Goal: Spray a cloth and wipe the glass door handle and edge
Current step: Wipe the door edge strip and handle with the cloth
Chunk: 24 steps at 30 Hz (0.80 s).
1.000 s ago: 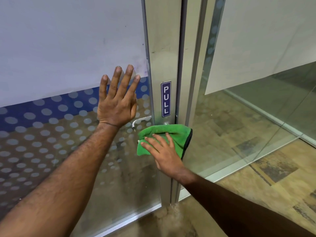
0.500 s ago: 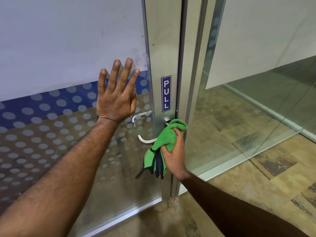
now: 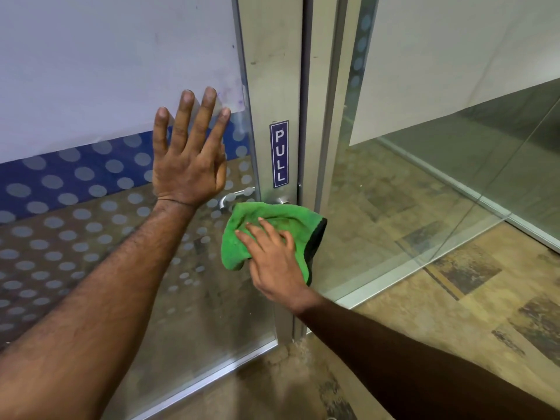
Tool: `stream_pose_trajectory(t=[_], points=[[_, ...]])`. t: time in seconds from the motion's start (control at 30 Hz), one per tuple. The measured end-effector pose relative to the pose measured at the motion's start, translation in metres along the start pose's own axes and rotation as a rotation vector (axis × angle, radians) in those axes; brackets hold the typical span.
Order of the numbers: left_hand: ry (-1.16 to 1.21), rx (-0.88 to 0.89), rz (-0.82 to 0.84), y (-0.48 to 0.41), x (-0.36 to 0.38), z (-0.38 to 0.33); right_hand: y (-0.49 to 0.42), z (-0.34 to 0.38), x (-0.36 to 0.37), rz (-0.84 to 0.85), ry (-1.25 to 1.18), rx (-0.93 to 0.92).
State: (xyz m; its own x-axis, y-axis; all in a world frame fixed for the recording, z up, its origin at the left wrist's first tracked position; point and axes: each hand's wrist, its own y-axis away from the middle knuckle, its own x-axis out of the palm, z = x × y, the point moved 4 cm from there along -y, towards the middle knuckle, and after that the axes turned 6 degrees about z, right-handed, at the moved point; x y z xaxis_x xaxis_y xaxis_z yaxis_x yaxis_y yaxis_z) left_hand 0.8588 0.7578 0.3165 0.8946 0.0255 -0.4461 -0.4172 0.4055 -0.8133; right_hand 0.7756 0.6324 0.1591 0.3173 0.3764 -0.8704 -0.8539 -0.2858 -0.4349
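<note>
My right hand (image 3: 274, 262) presses a green cloth (image 3: 272, 225) flat over the near lever handle of the glass door, fingers spread on the fabric. The handle under the cloth is hidden; only its round base (image 3: 283, 201) shows above the cloth, on the metal door stile (image 3: 272, 86). A second lever (image 3: 235, 197) is seen through the glass, on the far side. My left hand (image 3: 189, 153) lies flat on the glass panel (image 3: 91, 237), fingers apart, up and left of the cloth. No spray bottle is in view.
A blue PULL sign (image 3: 279, 154) is stuck on the stile above the handle. The door's frame post (image 3: 324, 116) stands right of the stile. A fixed glass wall (image 3: 424, 192) runs off to the right over a patterned brown floor (image 3: 454, 313).
Half a second ago my right hand held the cloth bunched at the handle's base with the lever bare. Now the cloth is spread over the lever, with my palm flat on it. My left hand stayed on the glass.
</note>
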Motion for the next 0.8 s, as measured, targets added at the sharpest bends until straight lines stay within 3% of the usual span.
stream_pose_trajectory(t=[0.27, 0.43, 0.57, 0.8], points=[[-0.012, 0.004, -0.013, 0.0, 0.001, 0.0, -0.015, -0.001, 0.007, 0.057, 0.134, -0.134], [-0.005, 0.008, 0.011, 0.0, 0.001, 0.001, -0.009, -0.03, 0.001, 0.01, 0.141, 0.045], [0.012, 0.013, 0.016, 0.0, 0.001, 0.0, 0.001, -0.054, -0.002, 0.015, -0.168, 0.14], [0.051, 0.009, 0.047, -0.001, -0.001, 0.0, 0.042, -0.088, -0.017, -0.16, -0.656, 0.426]])
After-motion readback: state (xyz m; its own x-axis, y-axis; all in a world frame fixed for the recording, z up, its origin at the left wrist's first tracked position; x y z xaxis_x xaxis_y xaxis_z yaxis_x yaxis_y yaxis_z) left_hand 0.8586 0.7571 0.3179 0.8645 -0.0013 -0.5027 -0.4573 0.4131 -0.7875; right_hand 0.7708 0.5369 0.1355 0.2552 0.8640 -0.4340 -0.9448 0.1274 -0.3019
